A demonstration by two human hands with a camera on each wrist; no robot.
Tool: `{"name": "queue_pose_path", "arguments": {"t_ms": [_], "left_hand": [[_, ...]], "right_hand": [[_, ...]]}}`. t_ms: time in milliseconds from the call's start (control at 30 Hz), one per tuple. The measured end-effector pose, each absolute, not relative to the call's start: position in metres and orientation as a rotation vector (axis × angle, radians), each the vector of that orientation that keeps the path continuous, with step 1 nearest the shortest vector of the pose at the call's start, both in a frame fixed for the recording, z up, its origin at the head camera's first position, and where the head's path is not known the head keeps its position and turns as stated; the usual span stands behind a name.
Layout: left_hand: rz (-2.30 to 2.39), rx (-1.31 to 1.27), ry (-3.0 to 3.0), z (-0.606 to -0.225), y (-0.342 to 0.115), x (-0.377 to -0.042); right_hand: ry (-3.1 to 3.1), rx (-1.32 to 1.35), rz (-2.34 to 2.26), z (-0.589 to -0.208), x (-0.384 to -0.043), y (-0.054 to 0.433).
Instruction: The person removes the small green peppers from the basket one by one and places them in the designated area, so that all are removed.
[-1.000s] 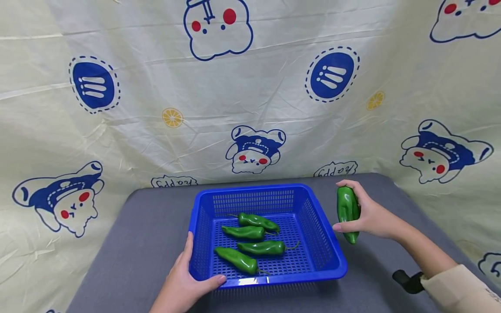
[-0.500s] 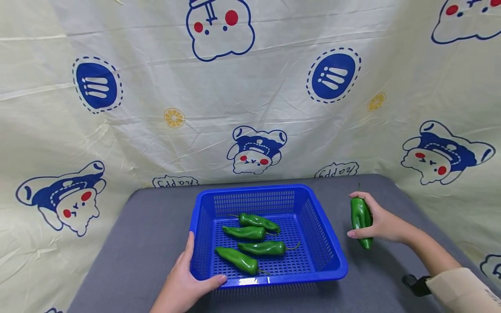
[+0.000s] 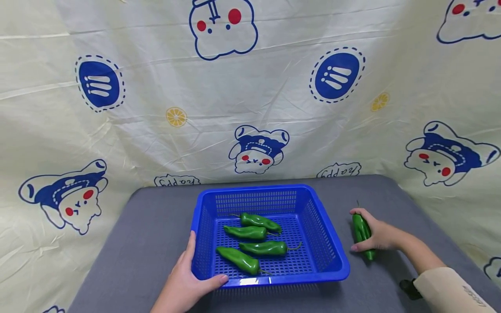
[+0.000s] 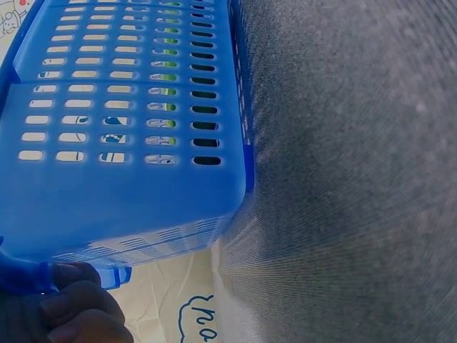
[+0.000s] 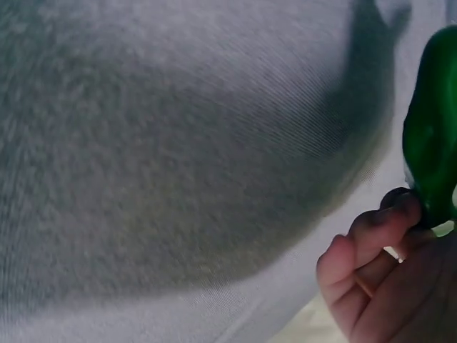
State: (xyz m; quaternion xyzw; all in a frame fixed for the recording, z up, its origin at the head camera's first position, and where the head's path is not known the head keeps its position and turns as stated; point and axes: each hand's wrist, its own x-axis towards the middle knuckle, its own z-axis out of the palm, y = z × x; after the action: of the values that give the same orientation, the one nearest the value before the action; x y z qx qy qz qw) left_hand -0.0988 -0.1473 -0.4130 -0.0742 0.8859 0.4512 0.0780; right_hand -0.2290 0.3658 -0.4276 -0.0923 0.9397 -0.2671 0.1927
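The right hand point(image 3: 379, 235) is gripping a pepper point(image 3: 361, 228) right of the basket point(image 3: 297, 277), whose corner the left hand point(image 3: 183, 278) is holding. Seemingly they are setting the pepper on the bench point(image 3: 156, 234); releasing is probably waiting on steady contact.

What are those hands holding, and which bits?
Right hand: long green pepper, fingers near stem, thumb toward tip. Left hand: rectangular blue plastic basket, by its near left corner.

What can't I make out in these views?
- Head view: part of the held long, glossy green pepper, hidden by the right hand.
- Right wrist view: that pepper's remainder, cut off by the right edge.
- Left wrist view: the inside of the blue slotted plastic basket, mostly screened by its wall.
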Motion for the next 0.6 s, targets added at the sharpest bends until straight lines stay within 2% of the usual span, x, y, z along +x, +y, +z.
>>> {"name": "queue_pose_path", "arguments": {"t_ms": [333,600], "left_hand": [[1.353,-0.228,2.648,-0.413,-0.147,-0.099],[1.348,-0.236,2.650,-0.413,-0.148,-0.098]], "right_hand": [[2.592,-0.167,-0.669,-0.434,-0.231,0.363],[2.759,-0.070,-0.292,-0.421,-0.231,0.365]]}}
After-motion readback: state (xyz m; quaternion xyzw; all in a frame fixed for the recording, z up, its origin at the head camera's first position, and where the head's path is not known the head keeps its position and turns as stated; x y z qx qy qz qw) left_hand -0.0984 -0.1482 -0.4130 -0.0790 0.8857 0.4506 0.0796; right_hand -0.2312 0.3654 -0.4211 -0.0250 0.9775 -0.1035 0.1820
